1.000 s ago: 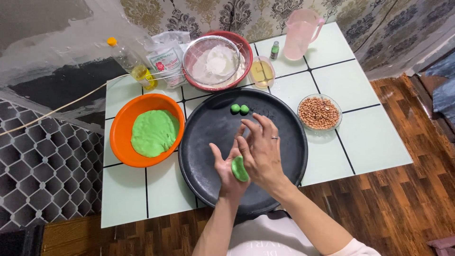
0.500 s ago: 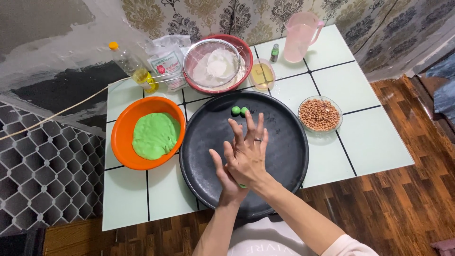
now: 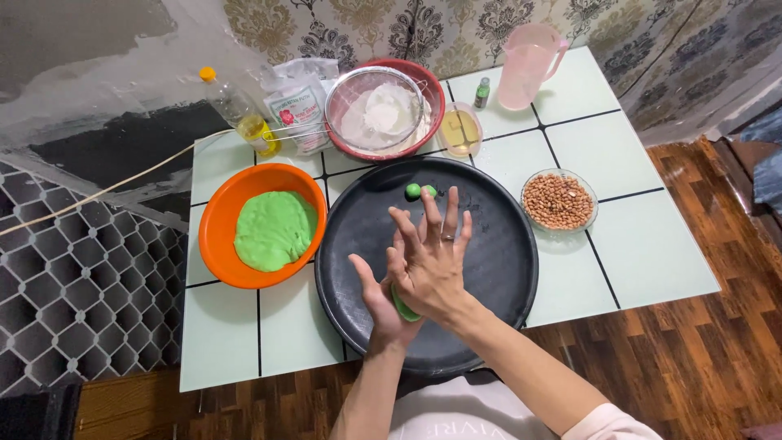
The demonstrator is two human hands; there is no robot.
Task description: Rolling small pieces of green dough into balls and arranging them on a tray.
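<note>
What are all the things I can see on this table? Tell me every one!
table: one, pale green tiles, middle of the view
black tray: one, round, table centre
green balls: two, small, far side of the tray
orange bowl: one, left of the tray, holds green dough
red bowl: one, far side, with a wire sieve of white flour on it
peanut dish: one, clear glass, right of the tray
oil bottle: one, clear with yellow cap, far left
flour bag: one, white plastic, beside the bottle
small glass bowl: one, yellowish liquid, right of the red bowl
tiny bottle: one, green, far side
pink jug: one, far right
left hand: under the dough piece
right hand: pressed on top, fingers spread
</note>
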